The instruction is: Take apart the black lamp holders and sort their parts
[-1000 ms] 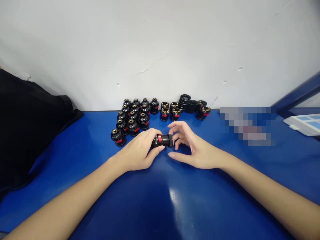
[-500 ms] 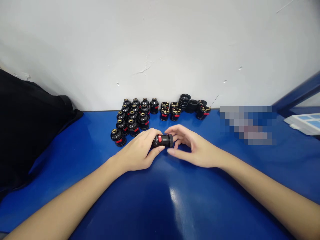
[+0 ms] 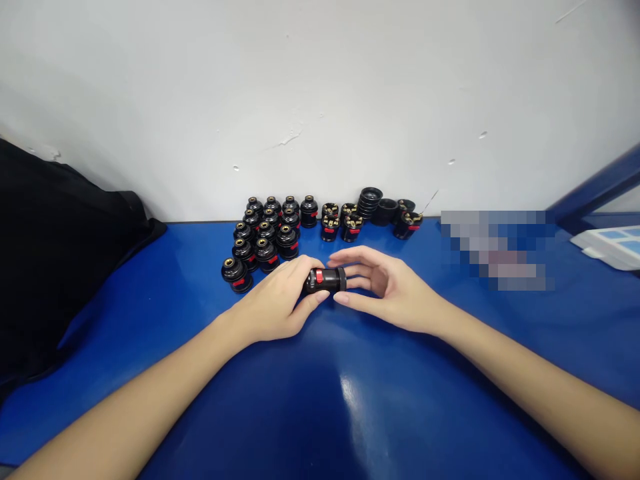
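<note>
My left hand (image 3: 273,300) is closed around the rear part of a black lamp holder (image 3: 329,279), which lies sideways just above the table. A red switch on the lamp holder faces up. A black ring (image 3: 342,279) sits on its right end. Around that ring curves my right hand (image 3: 390,290), fingers apart and thumb below; whether the fingertips touch the ring is hard to see. Beyond my left hand stand several capped lamp holders (image 3: 266,253) with brass tops and red switches.
Several uncapped sockets (image 3: 353,230) with brass contacts stand near the wall (image 3: 320,100). Beside them is a stack of black rings (image 3: 370,203) and more sockets (image 3: 409,227). Black cloth (image 3: 65,247) covers the left side of the blue table (image 3: 280,413). A white-and-blue box (image 3: 613,247) is at right.
My right hand's fingers have straightened and spread a little around the ring end. My left hand and the lamp holder have stayed in place.
</note>
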The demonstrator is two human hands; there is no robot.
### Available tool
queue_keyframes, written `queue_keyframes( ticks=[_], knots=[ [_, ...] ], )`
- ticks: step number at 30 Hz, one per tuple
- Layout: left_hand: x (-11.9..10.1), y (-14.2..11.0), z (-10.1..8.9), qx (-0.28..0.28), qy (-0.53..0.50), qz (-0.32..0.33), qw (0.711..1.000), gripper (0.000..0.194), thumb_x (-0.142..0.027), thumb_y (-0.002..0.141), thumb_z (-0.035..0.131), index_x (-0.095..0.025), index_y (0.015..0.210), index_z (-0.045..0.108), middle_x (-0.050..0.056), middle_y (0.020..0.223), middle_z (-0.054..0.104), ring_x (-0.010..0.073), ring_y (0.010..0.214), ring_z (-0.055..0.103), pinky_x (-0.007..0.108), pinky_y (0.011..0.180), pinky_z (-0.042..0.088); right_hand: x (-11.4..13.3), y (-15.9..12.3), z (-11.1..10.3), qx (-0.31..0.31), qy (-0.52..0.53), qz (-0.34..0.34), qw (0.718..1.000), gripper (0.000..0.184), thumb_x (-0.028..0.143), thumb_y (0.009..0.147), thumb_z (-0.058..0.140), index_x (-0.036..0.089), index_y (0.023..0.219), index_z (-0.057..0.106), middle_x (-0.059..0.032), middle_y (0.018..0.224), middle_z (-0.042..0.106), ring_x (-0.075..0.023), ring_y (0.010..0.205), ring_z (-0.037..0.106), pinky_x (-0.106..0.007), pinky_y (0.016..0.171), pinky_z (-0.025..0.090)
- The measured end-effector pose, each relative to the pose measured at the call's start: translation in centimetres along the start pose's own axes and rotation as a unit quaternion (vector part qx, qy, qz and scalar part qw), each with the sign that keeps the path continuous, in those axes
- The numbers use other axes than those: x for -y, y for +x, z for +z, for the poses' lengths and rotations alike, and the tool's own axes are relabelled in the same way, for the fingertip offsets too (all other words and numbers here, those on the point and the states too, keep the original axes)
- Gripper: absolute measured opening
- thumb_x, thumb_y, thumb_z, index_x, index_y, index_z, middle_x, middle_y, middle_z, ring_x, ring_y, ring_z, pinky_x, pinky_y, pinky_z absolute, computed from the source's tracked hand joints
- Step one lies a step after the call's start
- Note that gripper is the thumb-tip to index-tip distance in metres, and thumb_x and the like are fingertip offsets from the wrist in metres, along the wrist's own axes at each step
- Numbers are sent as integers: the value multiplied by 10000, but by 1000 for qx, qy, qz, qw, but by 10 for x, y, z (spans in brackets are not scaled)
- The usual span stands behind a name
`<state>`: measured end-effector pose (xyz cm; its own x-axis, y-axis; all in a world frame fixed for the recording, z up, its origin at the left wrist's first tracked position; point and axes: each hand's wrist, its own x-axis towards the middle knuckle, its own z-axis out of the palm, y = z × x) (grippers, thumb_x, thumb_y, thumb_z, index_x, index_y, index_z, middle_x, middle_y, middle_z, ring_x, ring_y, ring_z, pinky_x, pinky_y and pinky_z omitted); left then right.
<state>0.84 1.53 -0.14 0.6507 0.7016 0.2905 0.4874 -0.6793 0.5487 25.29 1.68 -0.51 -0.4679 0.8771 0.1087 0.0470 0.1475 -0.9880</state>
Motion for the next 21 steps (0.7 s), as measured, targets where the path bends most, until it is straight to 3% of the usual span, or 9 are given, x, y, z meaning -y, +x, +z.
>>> queue_keyframes(
  ticks=[5,9,14,18,21],
  knots=[
    [0,1,0,1,2,7,1000,201,-315,1073,531,-202,1237,504,72,1140,653,228,1004,654,389,919,530,1,1,4,13,14,56,998,383,521,905,790,192,1086,713,-74,946,797,-247,913,798,-459,942,647],
    [0,1,0,-1,3,5,1000,217,-319,1078,522,-202,1259,497,83,1171,651,237,1030,650,396,929,528,1,2,1,3,25,25,999,517,389,757,945,218,1177,697,-75,1129,788,-256,1074,777,-434,994,634],
    [1,0,0,1,5,6,1000,198,-319,1077,522,-200,1235,508,72,1130,645,227,991,649,383,911,525,0,2,-1,-2,7,56,998,388,544,908,784,188,1049,722,-66,919,780,-232,884,791,-441,910,663],
    [1,0,0,-5,9,5,1000,209,-324,1078,523,-199,1245,504,77,1154,645,231,1020,653,378,921,524,0,1,-2,-17,16,20,1000,542,416,769,935,228,1202,668,-90,1206,744,-254,1071,767,-451,983,648],
    [0,0,0,-3,8,8,1000,195,-318,1078,521,-201,1233,508,73,1139,645,230,1011,652,376,914,523,0,2,-4,-10,4,46,999,468,489,854,854,205,1185,685,-96,1123,765,-243,989,783,-463,968,653]
  ],
)
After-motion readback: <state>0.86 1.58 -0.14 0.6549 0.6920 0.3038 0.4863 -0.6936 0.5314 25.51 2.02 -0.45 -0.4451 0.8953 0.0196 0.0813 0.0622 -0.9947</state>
